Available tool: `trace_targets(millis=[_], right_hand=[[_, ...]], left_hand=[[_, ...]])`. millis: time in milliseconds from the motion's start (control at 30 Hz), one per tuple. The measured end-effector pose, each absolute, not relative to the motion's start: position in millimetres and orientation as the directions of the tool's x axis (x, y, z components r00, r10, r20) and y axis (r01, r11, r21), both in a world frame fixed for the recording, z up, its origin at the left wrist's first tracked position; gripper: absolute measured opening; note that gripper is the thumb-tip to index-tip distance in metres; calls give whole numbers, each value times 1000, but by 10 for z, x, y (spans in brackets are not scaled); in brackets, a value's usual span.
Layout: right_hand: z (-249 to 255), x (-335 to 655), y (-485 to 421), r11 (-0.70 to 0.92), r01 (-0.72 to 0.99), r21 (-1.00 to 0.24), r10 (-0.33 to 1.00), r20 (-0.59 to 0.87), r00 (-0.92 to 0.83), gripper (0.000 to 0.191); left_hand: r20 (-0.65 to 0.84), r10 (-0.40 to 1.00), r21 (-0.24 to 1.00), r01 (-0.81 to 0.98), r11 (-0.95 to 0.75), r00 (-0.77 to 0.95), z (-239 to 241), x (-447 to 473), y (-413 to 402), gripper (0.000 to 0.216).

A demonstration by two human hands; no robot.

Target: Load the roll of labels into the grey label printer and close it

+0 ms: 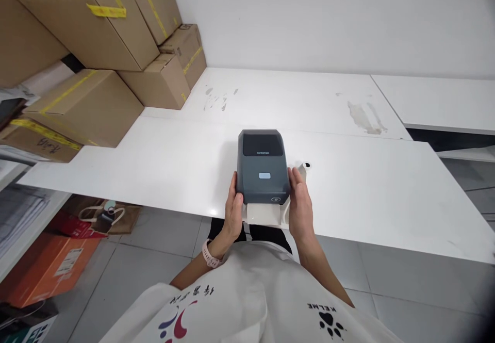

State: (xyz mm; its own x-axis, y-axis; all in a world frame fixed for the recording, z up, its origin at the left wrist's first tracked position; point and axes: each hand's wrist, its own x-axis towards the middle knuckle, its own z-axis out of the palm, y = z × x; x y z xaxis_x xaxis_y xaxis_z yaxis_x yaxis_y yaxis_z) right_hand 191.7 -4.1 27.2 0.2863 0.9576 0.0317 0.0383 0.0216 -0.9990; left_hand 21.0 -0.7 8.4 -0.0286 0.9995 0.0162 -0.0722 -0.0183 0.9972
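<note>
A dark grey label printer (259, 183) sits near the front edge of the white table, its black window at the far end and a light button on top. White label paper (263, 214) sticks out of its near side. My left hand (233, 210) grips the printer's left side, thumb near the front corner. On the right side, my right hand (300, 206) presses against the casing with its fingers together. Just beyond the right fingertips lies a small white object with a dark end (306, 165), partly hidden by that hand.
Cardboard boxes (93, 28) with yellow tape are stacked at the table's left. The white table (359, 188) meets a white wall at the back. An orange box (58, 265) and a paper bag (124, 219) stand on the floor at left.
</note>
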Motion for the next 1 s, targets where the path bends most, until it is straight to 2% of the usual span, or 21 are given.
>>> trace_targets(millis=[133,267,367,433,600,800,933,1000], right_hand=[[195,1867,-58,7,-22,-1000,953,0,303,61],[303,1854,-18,26,-128,-991,935,-21,355,58],[456,1905,39,96,-148,-984,932,37,360,58],[576,1973,140,177,-69,-982,940,148,306,58],[855,2147,757,298,345,-890,934,346,87,71],[1004,2204,1797,422,564,-710,866,499,-19,86],[1035,2163,1972,445,630,-636,824,566,-10,91],[1031,2115,1813,432,681,-591,794,608,24,85]], left_hand=[[24,998,995,-90,-29,-57,33,252,3,66],[78,991,997,-16,-80,-105,0,255,13,68],[156,981,988,3,-157,-116,132,240,115,65],[218,968,976,11,-219,-122,295,216,279,63],[291,945,952,141,-271,-150,558,98,873,52],[-5,1000,956,292,8,-11,292,5,1134,66],[-55,998,957,289,43,33,168,27,1133,72],[-59,998,960,276,48,30,157,48,1148,73]])
